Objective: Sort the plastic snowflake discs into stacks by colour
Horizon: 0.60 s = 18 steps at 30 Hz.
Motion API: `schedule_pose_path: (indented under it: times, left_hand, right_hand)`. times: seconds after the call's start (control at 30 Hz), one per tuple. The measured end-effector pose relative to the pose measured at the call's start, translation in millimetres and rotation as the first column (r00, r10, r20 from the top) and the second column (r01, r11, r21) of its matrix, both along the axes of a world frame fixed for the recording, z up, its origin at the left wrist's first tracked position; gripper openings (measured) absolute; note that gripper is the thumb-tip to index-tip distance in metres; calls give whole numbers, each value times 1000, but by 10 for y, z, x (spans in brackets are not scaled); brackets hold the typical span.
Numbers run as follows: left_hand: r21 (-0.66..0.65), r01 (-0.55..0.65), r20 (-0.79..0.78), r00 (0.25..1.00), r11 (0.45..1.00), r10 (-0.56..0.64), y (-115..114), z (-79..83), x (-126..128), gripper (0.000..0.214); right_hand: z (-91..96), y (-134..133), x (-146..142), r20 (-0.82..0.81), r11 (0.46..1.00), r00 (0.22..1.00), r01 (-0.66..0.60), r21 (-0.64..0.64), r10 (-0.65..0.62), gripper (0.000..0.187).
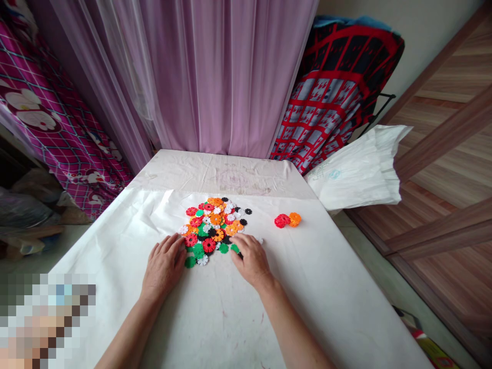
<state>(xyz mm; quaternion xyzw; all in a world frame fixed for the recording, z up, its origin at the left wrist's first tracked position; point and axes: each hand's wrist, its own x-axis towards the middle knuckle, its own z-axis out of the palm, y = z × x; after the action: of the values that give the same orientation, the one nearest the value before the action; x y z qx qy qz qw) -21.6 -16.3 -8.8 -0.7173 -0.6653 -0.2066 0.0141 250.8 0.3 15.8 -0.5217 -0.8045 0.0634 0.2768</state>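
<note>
Fingers (166, 244) flank disc pile (208, 245); red/orange pcs (282, 221), wht bag (357, 171) to R.

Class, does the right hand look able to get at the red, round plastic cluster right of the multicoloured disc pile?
Probably yes: the right hand is at the multicoloured disc pile, and mostly white tablecloth separates the hand from the red, round plastic cluster; the adjoining orange cluster sits farther right.

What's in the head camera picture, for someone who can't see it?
A left hand and right hand flank a heap of colourful notched discs on a white-covered table. Red pieces and orange pieces lie to the right.
</note>
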Motion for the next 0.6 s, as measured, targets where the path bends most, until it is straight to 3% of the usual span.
schedule_pose_path:
  times: [0.1,0.2,0.47,0.6]
  left_hand:
    - [-4,0,-9,1000,1000,0,0,-2,0,45]
    - [0,4,-9,1000,1000,-4,-1,-9,-2,44]
    - [9,12,10,1000,1000,-12,-4,-32,-1,43]
    - [13,6,16,1000,1000,-6,-1,-28,13,43]
  right_hand:
    - [-39,-36,-307,84,998,996,-31,-51,35,41]
    - [-88,-99,-430,143,997,989,-32,-74,42,47]
    - [-181,-466,-189,134,998,991,-24,-65,32,33]
    - [-119,-396,-193,92,999,995,-23,-33,26,27]
